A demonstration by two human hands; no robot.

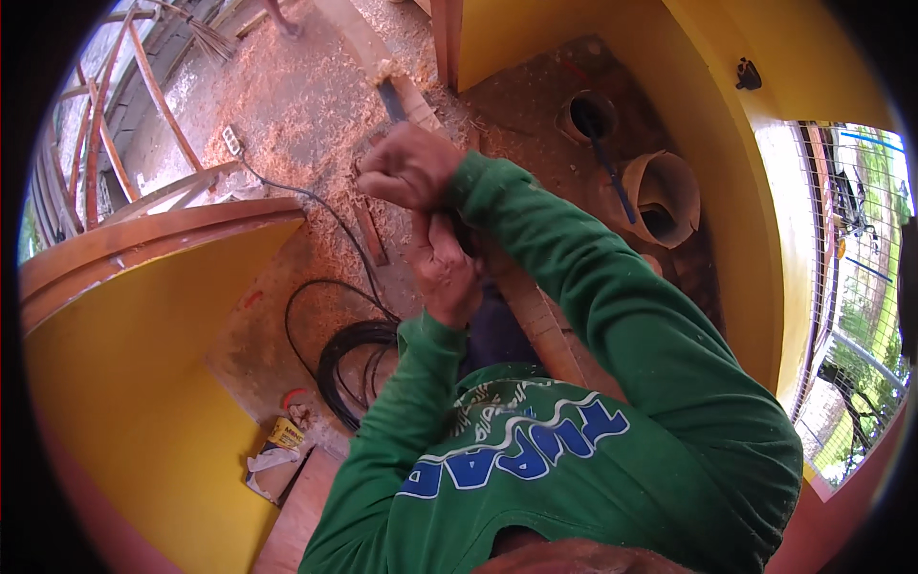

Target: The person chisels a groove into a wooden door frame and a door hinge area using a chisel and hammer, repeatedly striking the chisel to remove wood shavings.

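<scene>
My right hand [409,167] is clenched in a fist above the sawdust floor, and its green sleeve reaches in from the right. Nothing shows inside the fist. Just below it my left hand [445,273] is raised with curled fingers, touching the right wrist and cuff. A small dark shape sits between its fingers and the sleeve, and I cannot tell what it is. Under both hands a long wooden plank [535,320] runs diagonally, with a dark piece [392,99] lying on its far end.
Yellow curved walls [143,383] stand on both sides. A coil of black cable [349,359] and a power strip [232,141] lie on the sawdust. Two round brown pots [665,196] with a blue-handled tool [612,177] sit at the right. Wooden frames [105,124] lean at the left.
</scene>
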